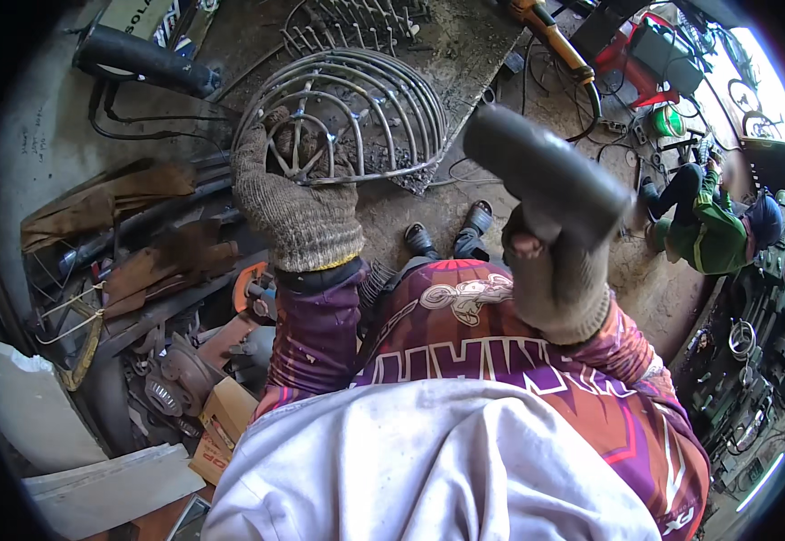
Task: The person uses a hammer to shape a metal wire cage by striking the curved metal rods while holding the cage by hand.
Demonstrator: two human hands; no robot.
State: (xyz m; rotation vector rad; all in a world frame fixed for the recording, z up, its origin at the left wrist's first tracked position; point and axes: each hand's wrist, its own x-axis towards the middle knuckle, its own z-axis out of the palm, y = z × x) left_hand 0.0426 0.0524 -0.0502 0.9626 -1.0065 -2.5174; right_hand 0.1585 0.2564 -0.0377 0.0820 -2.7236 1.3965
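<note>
My left hand (pixel 298 212), in a knitted grey-brown glove, is closed around the near left end of a dome-shaped cage of welded metal rods (pixel 353 117). The cage rests on a dirty metal worktop (pixel 469 59), its curved ribs spreading to the right of the hand. In my right hand (pixel 562 288), also gloved with a bare thumb tip showing, is a hammer with a thick, dark, cylindrical head (pixel 541 167). The hammer is raised to the right of the cage, apart from it and close to the camera. Its handle is mostly hidden by the fist.
A yellow-orange power tool (pixel 550 41) with a black cord lies beyond the worktop. A dark cylinder (pixel 144 61) with cables lies far left. Scrap metal and a cardboard box (pixel 228 417) crowd the left side. A person in green (pixel 721 230) crouches at right.
</note>
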